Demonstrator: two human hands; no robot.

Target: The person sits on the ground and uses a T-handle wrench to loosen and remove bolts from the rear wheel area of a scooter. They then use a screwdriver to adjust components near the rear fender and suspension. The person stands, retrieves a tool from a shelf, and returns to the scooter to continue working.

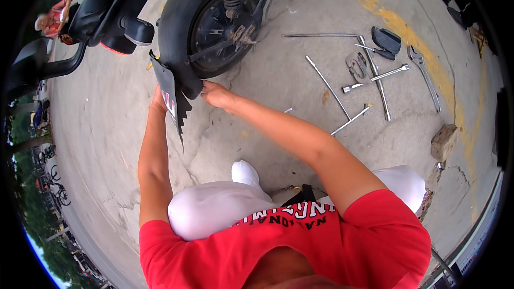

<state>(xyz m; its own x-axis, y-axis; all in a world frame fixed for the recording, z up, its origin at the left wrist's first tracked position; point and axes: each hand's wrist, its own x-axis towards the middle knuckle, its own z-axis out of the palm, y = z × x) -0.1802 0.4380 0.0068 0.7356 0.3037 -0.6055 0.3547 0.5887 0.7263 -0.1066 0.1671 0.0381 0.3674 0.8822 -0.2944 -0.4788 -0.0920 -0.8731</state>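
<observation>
Reaching toward the black mudflap (166, 81) at the lower end of the rear fender (173, 32), just beside the wheel (213, 35), the left hand (158, 101) sits at the flap's left side, partly hidden; its grip cannot be confirmed. The right hand (215, 95) has fingers curled near the fender's bottom edge; whatever they hold is not visible. Advisable: steady the flap left-handed, keep it square to the fender, and avoid forcing.

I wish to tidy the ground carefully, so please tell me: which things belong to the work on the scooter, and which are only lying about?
Belong to the job:
black flap, at the left hand
scooter wheel, near the right hand
probably the cross wrench, adjustable wrench and screwdriver

Seemingly just lying about:
stone block
distant bicycles
</observation>
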